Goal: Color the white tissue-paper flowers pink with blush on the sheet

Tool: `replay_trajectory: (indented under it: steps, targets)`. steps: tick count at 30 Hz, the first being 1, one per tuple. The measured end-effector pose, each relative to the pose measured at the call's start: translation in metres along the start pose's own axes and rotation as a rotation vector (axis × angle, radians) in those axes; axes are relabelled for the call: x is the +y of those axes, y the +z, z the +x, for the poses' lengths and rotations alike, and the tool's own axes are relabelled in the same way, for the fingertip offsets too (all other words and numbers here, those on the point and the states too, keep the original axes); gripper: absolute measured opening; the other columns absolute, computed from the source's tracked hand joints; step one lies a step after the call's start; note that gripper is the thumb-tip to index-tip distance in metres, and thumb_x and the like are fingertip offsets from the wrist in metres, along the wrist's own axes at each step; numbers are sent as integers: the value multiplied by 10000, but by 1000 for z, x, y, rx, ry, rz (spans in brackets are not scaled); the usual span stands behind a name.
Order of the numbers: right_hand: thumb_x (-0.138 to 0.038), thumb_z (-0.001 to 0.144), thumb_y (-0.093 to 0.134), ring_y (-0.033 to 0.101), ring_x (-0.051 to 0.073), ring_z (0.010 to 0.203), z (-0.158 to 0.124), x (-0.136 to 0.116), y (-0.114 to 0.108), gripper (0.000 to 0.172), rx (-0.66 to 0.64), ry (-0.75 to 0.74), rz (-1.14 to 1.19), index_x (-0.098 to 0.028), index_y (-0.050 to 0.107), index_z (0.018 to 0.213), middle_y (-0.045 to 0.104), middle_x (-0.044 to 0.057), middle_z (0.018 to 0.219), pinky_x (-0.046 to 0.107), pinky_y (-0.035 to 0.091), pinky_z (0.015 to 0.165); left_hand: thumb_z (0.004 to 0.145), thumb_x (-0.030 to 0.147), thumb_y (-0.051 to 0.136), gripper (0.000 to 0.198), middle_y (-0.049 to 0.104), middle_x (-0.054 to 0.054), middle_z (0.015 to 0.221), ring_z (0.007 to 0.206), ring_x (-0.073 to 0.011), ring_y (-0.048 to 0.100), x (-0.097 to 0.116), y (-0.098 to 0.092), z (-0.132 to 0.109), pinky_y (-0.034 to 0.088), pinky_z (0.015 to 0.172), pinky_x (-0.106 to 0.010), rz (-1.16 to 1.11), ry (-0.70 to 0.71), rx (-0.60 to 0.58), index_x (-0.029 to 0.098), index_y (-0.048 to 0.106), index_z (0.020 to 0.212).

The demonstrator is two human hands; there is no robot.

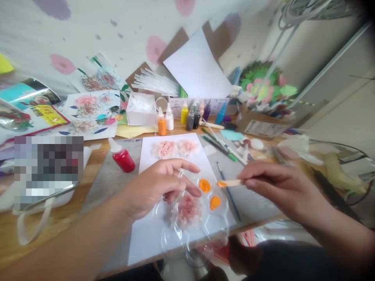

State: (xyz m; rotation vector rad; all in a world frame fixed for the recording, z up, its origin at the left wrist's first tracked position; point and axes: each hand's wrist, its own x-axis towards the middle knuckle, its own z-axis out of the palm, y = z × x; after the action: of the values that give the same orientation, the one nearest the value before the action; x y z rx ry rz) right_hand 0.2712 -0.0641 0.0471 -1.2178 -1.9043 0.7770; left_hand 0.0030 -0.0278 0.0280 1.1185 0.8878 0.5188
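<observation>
My right hand (272,181) pinches a flat wooden stick (236,182), its tip coated with orange paint. Just left of that tip lies a clear plastic paint palette (225,222) with rounded wells, two of them holding orange paint (215,202). My left hand (164,181) reaches over the palette's upper left with fingers stretched out and apart; whether they touch the plastic I cannot tell. Through the palette shows a pink ruffled flower (189,210) on white paper (140,238). Two more pink flowers (165,149) sit higher on the sheet.
A red paint bottle (123,157) stands left of the paper. Orange (161,124), yellow (184,113) and other bottles line the back. A thin blue brush (230,193) and green pens (221,148) lie at right. A cardboard box (260,123) is behind; the table's front edge is close.
</observation>
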Motion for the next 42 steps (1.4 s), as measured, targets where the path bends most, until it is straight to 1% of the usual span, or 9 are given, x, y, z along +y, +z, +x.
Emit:
replay_trajectory:
  steps: [4, 9, 17, 25, 29, 32, 35, 39, 42]
  targets:
    - [-287, 802, 677, 659, 110, 686, 0, 2, 0, 47, -1, -12, -32, -255, 709, 814, 718, -3, 760, 173, 530, 613, 714, 125, 523, 392, 757, -101, 845, 503, -69, 467, 0, 0, 0, 251, 448, -206, 20, 2, 1, 187, 606, 1092]
    - [-272, 820, 655, 664, 117, 708, -1, 0, 1, 55, 1, -85, -123, -254, 707, 822, 722, 4, 773, 189, 537, 633, 721, 148, 539, 388, 756, -94, 843, 518, -79, 474, -2, 0, 0, 272, 460, -213, 53, 26, 8, 185, 600, 1103]
    - [-211, 841, 615, 668, 145, 711, -1, -3, 5, 80, 21, -225, -263, -219, 694, 853, 716, 37, 766, 226, 536, 606, 737, 155, 553, 412, 750, -90, 858, 619, -130, 596, -3, 3, -2, 323, 476, -223, 159, 61, 53, 188, 577, 1147]
    - [-241, 837, 624, 664, 134, 700, 1, -3, 5, 69, 30, -173, -236, -228, 692, 831, 716, 23, 757, 213, 538, 613, 737, 137, 512, 400, 753, -68, 868, 731, -150, 626, -5, 1, 0, 304, 477, -209, 122, 62, 52, 215, 584, 1123]
    - [-250, 831, 630, 659, 131, 687, 1, -2, 3, 60, 31, -140, -196, -232, 685, 813, 709, 17, 753, 210, 534, 605, 706, 111, 506, 422, 754, -65, 842, 651, -117, 572, -2, 3, 0, 285, 472, -207, 91, 55, 65, 204, 590, 1110]
    - [-237, 834, 634, 654, 126, 718, 1, 1, 1, 51, 23, -155, -152, -247, 677, 808, 698, 6, 769, 210, 534, 641, 707, 128, 527, 404, 754, -73, 826, 510, -69, 445, 1, 4, -1, 259, 464, -209, 52, 53, 74, 191, 593, 1100]
    - [-211, 835, 642, 648, 122, 743, 0, 6, -1, 69, 6, -186, -108, -270, 674, 823, 687, -10, 783, 214, 532, 680, 728, 181, 558, 374, 752, -95, 830, 464, -50, 357, 3, 3, -2, 238, 467, -211, -14, 43, 79, 179, 591, 1100]
    - [-215, 840, 644, 643, 135, 777, -2, 9, -2, 92, 12, -180, -61, -299, 678, 857, 680, -10, 808, 239, 530, 702, 734, 209, 580, 371, 745, -122, 841, 490, -64, 366, 2, 0, 0, 211, 471, -220, -69, 26, 91, 167, 595, 1103]
    - [-247, 842, 647, 634, 145, 790, -5, 8, -3, 56, 21, -155, -28, -295, 674, 849, 672, -3, 813, 257, 524, 713, 743, 209, 583, 374, 742, -128, 856, 501, -70, 368, 1, -1, 1, 210, 474, -225, -78, 27, 101, 168, 593, 1115]
